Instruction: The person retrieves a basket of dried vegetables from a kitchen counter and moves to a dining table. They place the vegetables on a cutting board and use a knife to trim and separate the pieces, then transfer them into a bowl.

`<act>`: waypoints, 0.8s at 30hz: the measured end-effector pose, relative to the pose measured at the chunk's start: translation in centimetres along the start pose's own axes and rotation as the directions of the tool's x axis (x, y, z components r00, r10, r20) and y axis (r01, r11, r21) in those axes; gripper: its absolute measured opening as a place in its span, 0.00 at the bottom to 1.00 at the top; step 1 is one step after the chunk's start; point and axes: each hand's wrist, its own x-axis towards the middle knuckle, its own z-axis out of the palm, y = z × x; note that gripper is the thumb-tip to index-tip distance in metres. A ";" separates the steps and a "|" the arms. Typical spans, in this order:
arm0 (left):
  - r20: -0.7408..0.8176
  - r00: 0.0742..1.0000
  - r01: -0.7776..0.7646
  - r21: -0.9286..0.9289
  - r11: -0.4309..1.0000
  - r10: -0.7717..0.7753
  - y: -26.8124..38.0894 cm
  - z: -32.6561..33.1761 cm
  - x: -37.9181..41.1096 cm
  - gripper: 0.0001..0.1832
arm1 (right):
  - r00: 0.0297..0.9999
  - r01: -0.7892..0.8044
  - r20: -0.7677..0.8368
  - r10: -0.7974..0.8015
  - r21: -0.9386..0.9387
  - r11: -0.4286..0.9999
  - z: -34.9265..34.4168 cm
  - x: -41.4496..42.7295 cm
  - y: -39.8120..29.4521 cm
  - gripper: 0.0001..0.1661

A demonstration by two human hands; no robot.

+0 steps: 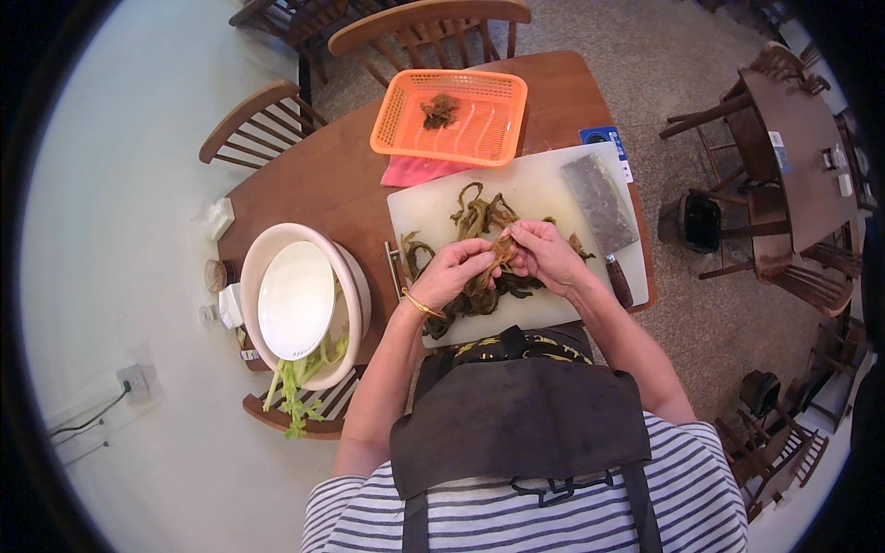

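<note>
Between my two hands is a limp, brownish leafy vegetable (499, 254), which looks pickled. My left hand (456, 271) grips its lower left part, and my right hand (546, 254) pinches the upper end. Beneath them, more of the dark greenish-brown vegetable (477, 216) lies in strands over a white cutting board (415, 200). A cleaver (600, 204) with a wide metal blade and a wooden handle rests along the board's right side, apart from my right hand. My fingers hide part of the held piece.
Beyond the board stands an orange plastic basket (449, 153) holding a small brown clump (440, 112). A pink cloth (422, 173) lies under its near edge. At left, a pale basin (358, 283) contains a white bowl (297, 297) and celery (296, 387). Wooden chairs (252, 128) surround the table (290, 186).
</note>
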 end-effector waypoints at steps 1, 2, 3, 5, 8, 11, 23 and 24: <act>-0.001 1.000 0.021 -0.015 1.000 -0.021 -0.3 0.0 0.1 0.13 | 1.000 -0.008 -0.026 0.007 -0.043 0.999 -0.2 -0.1 -0.1 0.10; -0.010 0.999 0.030 -0.025 0.999 -0.030 -0.5 0.0 0.3 0.13 | 0.999 -0.017 -0.053 0.013 -0.086 0.996 -0.3 -0.2 -0.3 0.10; -0.018 0.999 0.041 -0.034 0.999 -0.042 -0.8 0.0 0.5 0.13 | 0.997 0.049 -0.049 -0.061 -0.226 0.973 0.2 -0.5 -0.6 0.10; -0.025 0.998 0.065 -0.051 0.997 -0.066 -0.9 0.1 0.8 0.13 | 0.979 0.170 -0.012 -0.201 -0.490 0.855 1.2 -1.2 -1.3 0.11; -0.014 0.998 0.068 -0.069 0.995 -0.069 -0.5 0.8 1.3 0.13 | 0.971 0.185 -0.061 -0.231 -0.421 0.888 -0.9 -0.9 -0.9 0.12; -0.013 1.000 0.026 -0.064 0.998 -0.027 -0.2 1.5 1.9 0.12 | 0.978 0.116 -0.132 -0.160 -0.289 0.950 -2.2 -1.1 -1.0 0.13; -0.063 0.996 0.058 -0.114 0.992 -0.066 -0.9 2.7 5.5 0.07 | 0.639 -0.174 -0.083 -0.764 -0.984 -0.039 -12.3 -7.1 -1.3 0.12; -0.066 0.995 0.060 -0.124 0.990 -0.069 -0.9 2.8 6.0 0.07 | 0.644 -0.216 -0.122 -0.755 -0.976 -0.026 -12.3 -7.9 -1.1 0.11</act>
